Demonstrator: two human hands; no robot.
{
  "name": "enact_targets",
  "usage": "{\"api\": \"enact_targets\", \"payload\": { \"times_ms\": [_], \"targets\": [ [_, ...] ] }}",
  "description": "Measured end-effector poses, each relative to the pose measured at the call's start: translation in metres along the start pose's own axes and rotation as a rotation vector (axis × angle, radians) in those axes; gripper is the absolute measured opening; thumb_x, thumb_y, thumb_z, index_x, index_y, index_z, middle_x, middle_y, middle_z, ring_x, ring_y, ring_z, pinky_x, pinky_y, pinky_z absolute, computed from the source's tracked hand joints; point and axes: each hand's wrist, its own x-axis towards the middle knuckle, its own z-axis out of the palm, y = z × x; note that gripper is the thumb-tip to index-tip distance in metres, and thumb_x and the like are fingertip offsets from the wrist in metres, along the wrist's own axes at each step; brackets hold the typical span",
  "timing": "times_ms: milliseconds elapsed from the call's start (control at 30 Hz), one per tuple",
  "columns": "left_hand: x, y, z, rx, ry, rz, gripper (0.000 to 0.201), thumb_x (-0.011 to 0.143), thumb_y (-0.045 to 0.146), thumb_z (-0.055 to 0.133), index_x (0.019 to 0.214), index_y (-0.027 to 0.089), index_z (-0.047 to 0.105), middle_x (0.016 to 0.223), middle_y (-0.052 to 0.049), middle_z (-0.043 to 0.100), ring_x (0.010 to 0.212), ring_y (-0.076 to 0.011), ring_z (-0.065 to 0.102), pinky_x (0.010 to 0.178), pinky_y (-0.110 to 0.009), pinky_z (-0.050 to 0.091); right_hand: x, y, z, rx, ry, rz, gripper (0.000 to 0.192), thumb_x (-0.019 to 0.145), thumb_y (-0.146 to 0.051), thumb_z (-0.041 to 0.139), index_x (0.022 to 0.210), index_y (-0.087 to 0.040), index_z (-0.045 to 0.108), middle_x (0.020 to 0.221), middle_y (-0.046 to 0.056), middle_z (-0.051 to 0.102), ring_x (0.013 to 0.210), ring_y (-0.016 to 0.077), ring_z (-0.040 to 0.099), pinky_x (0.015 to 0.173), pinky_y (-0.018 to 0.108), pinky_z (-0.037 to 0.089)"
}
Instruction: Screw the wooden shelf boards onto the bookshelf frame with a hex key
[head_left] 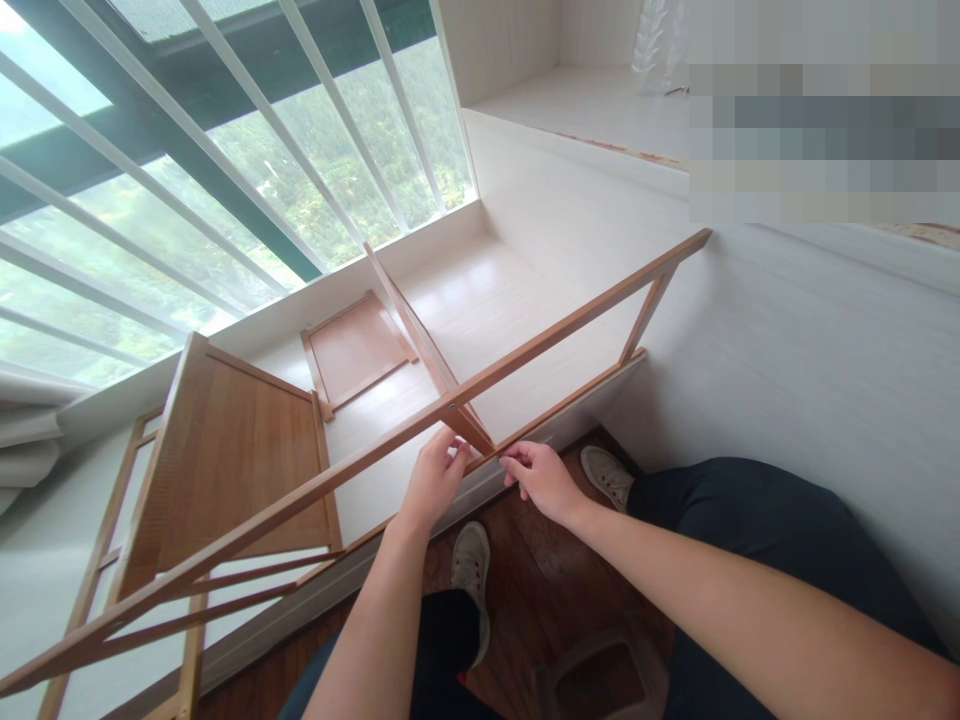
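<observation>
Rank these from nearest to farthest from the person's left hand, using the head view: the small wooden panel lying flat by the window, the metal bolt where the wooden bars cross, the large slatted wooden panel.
1. metal bolt, just above the left hand.
2. large slatted wooden panel, to the left.
3. small wooden panel, farther back by the window.

We see a white ledge w/ a small wood panel flat on it & the folding frame resting across.
</observation>
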Motion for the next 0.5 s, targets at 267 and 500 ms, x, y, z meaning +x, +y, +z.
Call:
{"api": "enact_targets", "payload": {
  "times_ms": [267, 500],
  "targets": [
    [-0.0006, 0.0019, -0.0005, 0.003, 0.002, -0.009, 0.025, 0.093, 0.027, 0.047, 0.107, 0.020, 0.067, 0.099, -0.005, 0.072, 0.065, -0.0133, 0.061, 0.066, -0.028, 0.050, -0.0006, -0.0016, -0.0004, -0.052, -0.010, -0.022, 0.019, 0.090, -0.033, 0.056, 0.084, -0.019, 0.066, 0.062, -0.002, 0.066, 0.039, 0.0083, 0.048, 0.040, 0.020, 0.036],
    [0.0000, -0.0001, 0.0005, -0.015, 0.004, 0.011, 0.027, 0.094, 0.029, 0.047, 0.107, 0.019, 0.067, 0.098, -0.007, 0.073, 0.069, -0.0149, 0.063, 0.065, -0.028, 0.050, -0.0002, -0.0017, -0.0014, -0.106, -0.003, -0.034, 0.020, 0.090, -0.035, 0.058, 0.082, -0.018, 0.066, 0.061, -0.001, 0.067, 0.041, 0.0090, 0.048, 0.042, 0.021, 0.036]
  ]
}}
